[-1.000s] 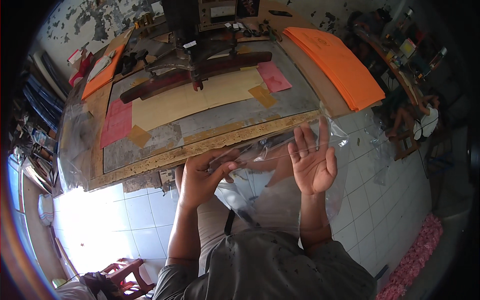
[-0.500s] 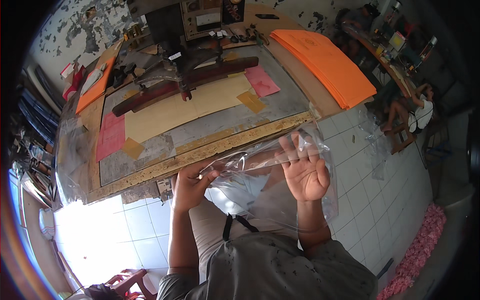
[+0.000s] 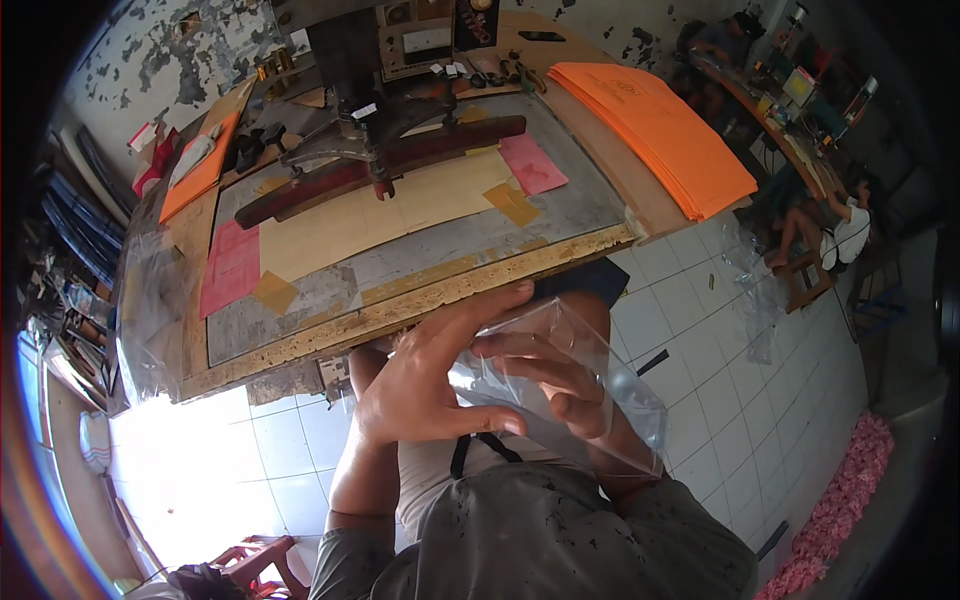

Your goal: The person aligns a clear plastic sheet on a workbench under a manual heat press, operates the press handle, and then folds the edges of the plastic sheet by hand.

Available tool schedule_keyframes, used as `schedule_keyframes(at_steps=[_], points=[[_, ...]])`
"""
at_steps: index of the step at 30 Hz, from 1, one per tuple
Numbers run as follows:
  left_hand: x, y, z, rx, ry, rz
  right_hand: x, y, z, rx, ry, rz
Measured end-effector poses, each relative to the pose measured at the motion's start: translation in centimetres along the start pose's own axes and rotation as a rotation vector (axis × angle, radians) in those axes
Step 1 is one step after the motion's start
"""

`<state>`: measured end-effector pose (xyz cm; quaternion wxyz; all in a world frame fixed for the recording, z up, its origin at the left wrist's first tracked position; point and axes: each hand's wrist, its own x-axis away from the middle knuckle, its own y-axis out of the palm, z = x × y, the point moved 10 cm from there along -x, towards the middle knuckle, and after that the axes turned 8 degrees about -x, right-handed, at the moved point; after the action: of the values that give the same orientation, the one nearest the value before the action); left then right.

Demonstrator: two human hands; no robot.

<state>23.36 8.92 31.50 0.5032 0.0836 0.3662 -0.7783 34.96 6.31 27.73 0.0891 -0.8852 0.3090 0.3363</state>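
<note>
A clear plastic sheet or bag [image 3: 628, 415] hangs in front of my lap, just off the table's near edge. My left hand [image 3: 425, 375] is at its left side, fingers stretched out and thumb well apart. My right hand [image 3: 560, 385] shows through the plastic, its fingers pointing left, somewhat bent and apart. Whether it is inside a bag or behind a single layer, I cannot tell. The two hands are close together, with the left fingertips near the right ones.
A heavy press with a dark red bar [image 3: 400, 165] stands over a yellow sheet [image 3: 350, 230] taped to the worktable. Orange sheets [image 3: 665, 140] are stacked at the right. More clear plastic [image 3: 150, 320] drapes over the left corner. People sit at the far right.
My left hand has gone from pinching the plastic's left edge to spread fingers and moved right. My right hand has turned from upright palm to pointing left, and come lower with the plastic.
</note>
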Motion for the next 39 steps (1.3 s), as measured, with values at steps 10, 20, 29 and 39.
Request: schedule_keyframes(at_steps=[10,20,29,39], points=[[-0.3,0.3,1.5,-0.051,0.048,0.068,1.6,-0.7,2.0,-0.224,0.083,0.288],[0.6,0.1,1.6,-0.179,0.082,0.17,3.2,0.1,3.1,-0.192,-0.083,0.441],[1.3,-0.8,1.8,-0.236,0.075,0.142,3.0,0.8,2.8,0.109,0.041,0.212],[6.3,-2.9,5.5,-0.308,0.169,0.107,2.0,5.0,5.4,-0.145,0.0,-0.13]])
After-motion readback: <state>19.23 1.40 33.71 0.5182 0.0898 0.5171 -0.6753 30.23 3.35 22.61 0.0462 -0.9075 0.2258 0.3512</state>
